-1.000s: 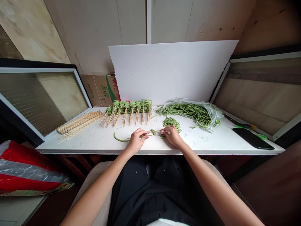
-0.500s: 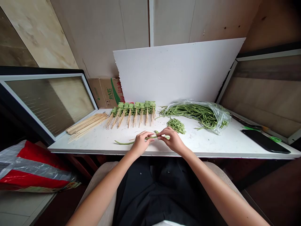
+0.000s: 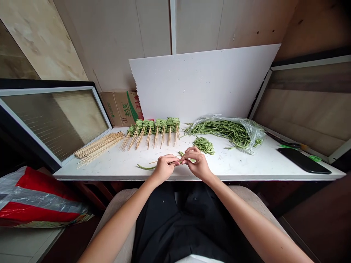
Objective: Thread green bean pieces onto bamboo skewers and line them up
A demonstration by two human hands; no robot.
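My left hand (image 3: 164,167) and my right hand (image 3: 197,163) meet over the near middle of the white table (image 3: 246,166). Both pinch a thin bamboo skewer (image 3: 161,159) and a long green bean (image 3: 146,167) whose tail trails left on the table. A folded bit of bean shows between the fingertips. Behind the hands lies a small heap of cut bean pieces (image 3: 203,145). A row of finished bean skewers (image 3: 153,129) stands further back.
A bundle of bare skewers (image 3: 97,147) lies at the left. A plastic bag of long beans (image 3: 233,131) sits at the right back. A black phone (image 3: 303,160) lies far right. A white board (image 3: 203,80) and a cardboard box (image 3: 120,107) stand behind.
My hands have drawn closer together and a little nearer to me, pulling the bean's tail to the right. The fingertips now almost touch.
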